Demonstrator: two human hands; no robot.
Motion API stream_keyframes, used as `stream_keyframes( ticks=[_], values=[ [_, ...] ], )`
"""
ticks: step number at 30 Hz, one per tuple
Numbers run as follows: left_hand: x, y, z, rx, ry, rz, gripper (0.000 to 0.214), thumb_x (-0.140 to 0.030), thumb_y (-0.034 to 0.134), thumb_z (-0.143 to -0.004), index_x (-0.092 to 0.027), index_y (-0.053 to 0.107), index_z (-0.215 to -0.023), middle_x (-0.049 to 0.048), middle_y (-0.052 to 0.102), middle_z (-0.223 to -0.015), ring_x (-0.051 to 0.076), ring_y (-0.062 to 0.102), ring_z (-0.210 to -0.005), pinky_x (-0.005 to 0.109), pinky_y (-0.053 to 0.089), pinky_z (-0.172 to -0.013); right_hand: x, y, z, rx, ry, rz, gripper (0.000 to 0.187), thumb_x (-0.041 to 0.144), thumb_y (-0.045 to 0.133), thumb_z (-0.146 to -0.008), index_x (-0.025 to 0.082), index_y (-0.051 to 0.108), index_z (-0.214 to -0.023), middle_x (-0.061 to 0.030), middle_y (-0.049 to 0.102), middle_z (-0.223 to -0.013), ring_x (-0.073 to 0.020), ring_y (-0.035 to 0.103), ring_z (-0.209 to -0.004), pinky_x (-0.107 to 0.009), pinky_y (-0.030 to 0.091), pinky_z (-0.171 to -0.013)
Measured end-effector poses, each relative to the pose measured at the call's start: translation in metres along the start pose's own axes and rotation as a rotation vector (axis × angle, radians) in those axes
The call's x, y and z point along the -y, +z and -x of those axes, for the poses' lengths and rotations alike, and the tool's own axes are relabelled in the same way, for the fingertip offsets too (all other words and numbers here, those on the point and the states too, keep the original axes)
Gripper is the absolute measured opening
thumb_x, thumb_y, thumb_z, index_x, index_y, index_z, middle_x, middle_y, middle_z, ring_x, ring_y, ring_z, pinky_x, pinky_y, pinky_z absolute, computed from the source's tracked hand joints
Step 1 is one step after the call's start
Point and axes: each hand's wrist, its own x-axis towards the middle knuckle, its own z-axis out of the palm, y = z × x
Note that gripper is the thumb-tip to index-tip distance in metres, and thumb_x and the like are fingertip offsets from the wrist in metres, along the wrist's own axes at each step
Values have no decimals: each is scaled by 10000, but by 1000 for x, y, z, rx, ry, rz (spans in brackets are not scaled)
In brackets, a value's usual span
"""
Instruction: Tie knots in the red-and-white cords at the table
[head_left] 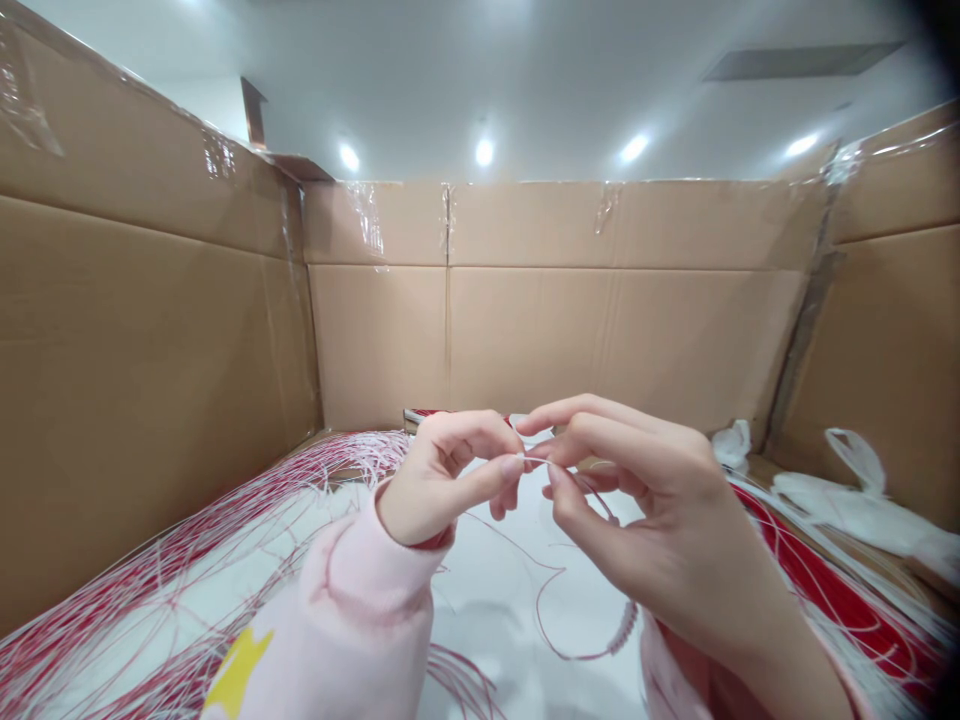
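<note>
- Here, the left hand (pixel 439 480), in a pink sleeve (pixel 375 590), pinches a thin cord (pixel 540 461) between thumb and forefinger.
- The right hand (pixel 645 500) is closed on that cord too, its fingertips just beside the left thumb.
- Below the hands, a red loop of cord hangs down, with a short braided section (pixel 622 628) on it.
- Loose red-and-white strands (pixel 187 530) spread across a white sheet (pixel 487 560), inside tall cardboard walls (pixel 525 330); a white plastic bag (pixel 855 500) lies at right.
</note>
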Motion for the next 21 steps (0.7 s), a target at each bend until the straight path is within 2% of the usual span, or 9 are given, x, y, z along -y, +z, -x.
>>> stream_keyframes(
  ticks=[9,14,21],
  values=[
    [1,-1,0,-18,-10,15,74,-180,542,-739,-123,543,-692,10,570,-561,63,507,-423,160,419,-399,0,0,0,19,27,-36,190,-16,473,-658,169,495,-619,-11,558,-842,-100,546,-790,-117,493,-543],
    [4,-1,-1,-40,25,47,31,-160,549,-733,-139,554,-756,-4,567,-543,65,512,-428,153,432,-396,0,0,1,15,30,-50,186,-10,474,-661,170,503,-627,-15,556,-867,-108,547,-807,-125,497,-539],
    [3,1,1,-74,80,53,72,-121,559,-718,-145,592,-778,12,618,-656,52,528,-442,125,431,-376,0,0,1,16,46,-85,167,8,482,-670,165,516,-622,-27,577,-839,-138,548,-844,-142,505,-531]
  ],
)
